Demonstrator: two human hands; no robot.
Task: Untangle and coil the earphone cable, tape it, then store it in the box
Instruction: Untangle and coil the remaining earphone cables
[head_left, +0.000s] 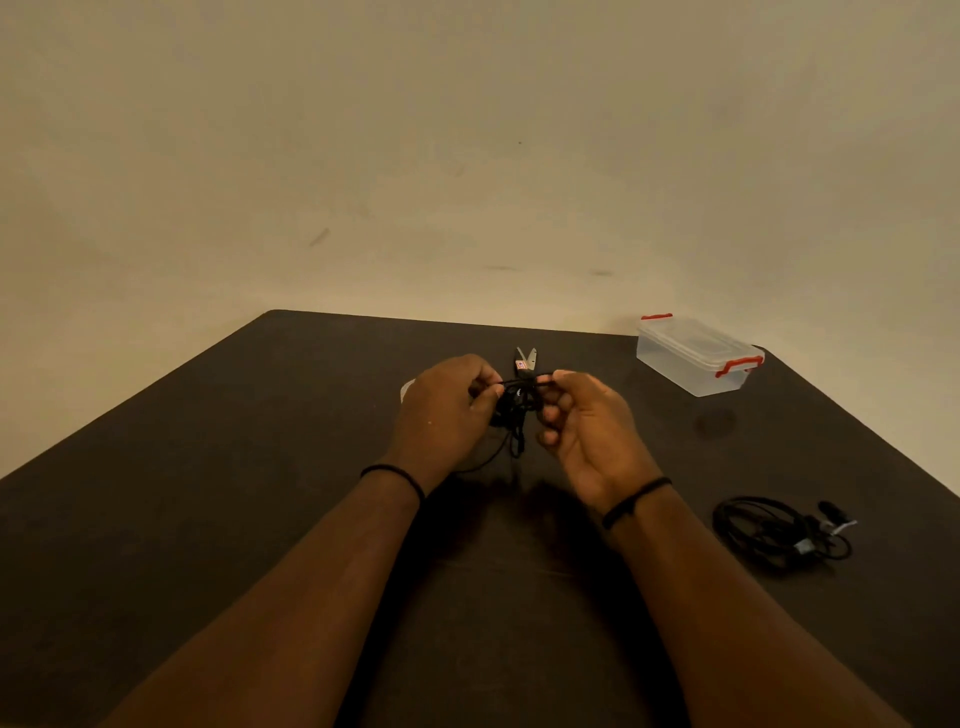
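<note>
While left hand (447, 405) and right hand (582, 421) pinch it, tangled earphone cable (514, 410) between them.

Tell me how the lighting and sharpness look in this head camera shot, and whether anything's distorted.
Head view: dim, warm yellowish light; the dark table swallows detail, so the tangled earphone cable between the left hand and right hand is hard to trace. Soft shadows fall under the forearms. Wide-angle lens bows the table edges. The clear box looks slightly soft.
</note>
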